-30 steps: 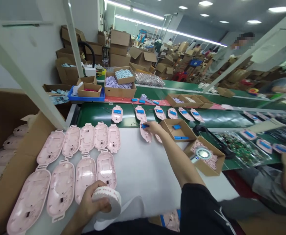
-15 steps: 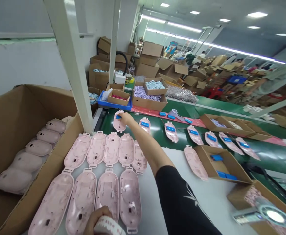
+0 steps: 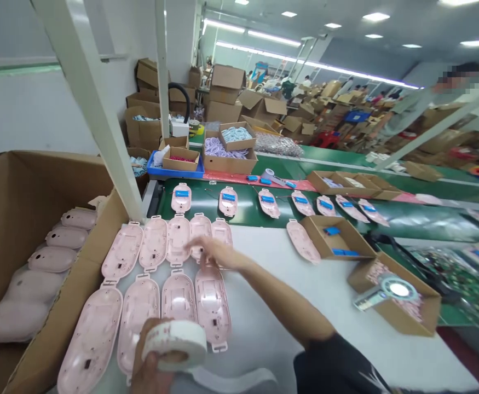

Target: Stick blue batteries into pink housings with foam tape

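Across the left and centre of the frame, two rows of pink shells lie hollow side up on our white tabletop. We have our hands well apart. At lower centre, our left hand is wrapped round a roll of white tape, from which a loose strip trails off to the right. Our right hand comes from the lower right and hangs over the right end of the rows; its fingers are blurred, so we cannot tell whether they touch a shell or pinch anything.

Just below that hand in the picture lies the rightmost shell of the near row, its upper end partly covered by the fingers. Its long axis runs up and down the frame, leaning slightly to the lower right. Our right hand is nearer to its upper end, while the tape roll shows just left of its lower end.

Beyond, along the green conveyor, we see more shells bearing blue packs.
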### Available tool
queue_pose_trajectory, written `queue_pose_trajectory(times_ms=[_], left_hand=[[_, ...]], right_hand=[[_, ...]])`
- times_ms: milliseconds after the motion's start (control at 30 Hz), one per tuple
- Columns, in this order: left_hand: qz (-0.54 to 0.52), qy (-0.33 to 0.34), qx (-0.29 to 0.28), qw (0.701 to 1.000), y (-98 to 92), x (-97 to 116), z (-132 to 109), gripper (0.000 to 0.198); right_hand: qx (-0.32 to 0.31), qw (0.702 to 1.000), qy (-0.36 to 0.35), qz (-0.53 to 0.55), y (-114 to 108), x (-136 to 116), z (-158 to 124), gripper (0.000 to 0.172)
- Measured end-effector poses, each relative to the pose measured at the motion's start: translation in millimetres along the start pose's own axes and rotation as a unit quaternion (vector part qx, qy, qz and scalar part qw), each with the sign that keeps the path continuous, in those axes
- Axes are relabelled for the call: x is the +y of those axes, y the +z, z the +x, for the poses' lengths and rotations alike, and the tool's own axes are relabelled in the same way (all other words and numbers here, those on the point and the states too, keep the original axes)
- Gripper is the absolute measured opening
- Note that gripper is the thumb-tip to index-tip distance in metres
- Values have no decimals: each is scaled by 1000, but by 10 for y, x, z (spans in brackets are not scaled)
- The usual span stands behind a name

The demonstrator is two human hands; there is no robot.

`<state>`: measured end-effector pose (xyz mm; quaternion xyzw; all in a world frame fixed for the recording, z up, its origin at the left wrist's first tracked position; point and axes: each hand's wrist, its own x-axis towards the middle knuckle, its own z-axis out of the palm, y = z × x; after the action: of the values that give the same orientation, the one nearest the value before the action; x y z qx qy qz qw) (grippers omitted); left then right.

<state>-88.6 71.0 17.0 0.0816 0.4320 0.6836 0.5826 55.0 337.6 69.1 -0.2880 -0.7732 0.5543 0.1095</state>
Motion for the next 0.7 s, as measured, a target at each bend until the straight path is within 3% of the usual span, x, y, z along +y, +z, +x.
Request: queue_pose_trajectory(times_ms=[67,133,200,300,400,467,500,600,700], left_hand=[[-25,57,-17,998,179,37,50,54],[-28,108,-57,992,328,54,132,46],[-36,126,-79,988,435,85,223,41],[-63,115,-69,989,548,138,312,39],[-44,79,-100,991,641,83,275,37],[-5,45,-139,989,701,-22,198,41],[14,31,-151,988,729,-77,161,47],[38,17,-121,992,774,-174,116,56],[51,23,-49,997,709,-164,215,57]], right_hand=[[-122,976,-4,183,444,141,-756,81],[-180,942,21,282,827,309,-1385,77],[-159,930,55,327,1104,475,-1882,66],[-101,925,75,359,1319,686,-2394,61],[28,908,50,415,1347,771,-2579,68],[110,889,21,443,1322,720,-2525,78],[122,889,12,442,1315,670,-2465,80],[76,921,17,382,1367,531,-2282,66],[27,957,-6,287,1471,582,-2249,69]])
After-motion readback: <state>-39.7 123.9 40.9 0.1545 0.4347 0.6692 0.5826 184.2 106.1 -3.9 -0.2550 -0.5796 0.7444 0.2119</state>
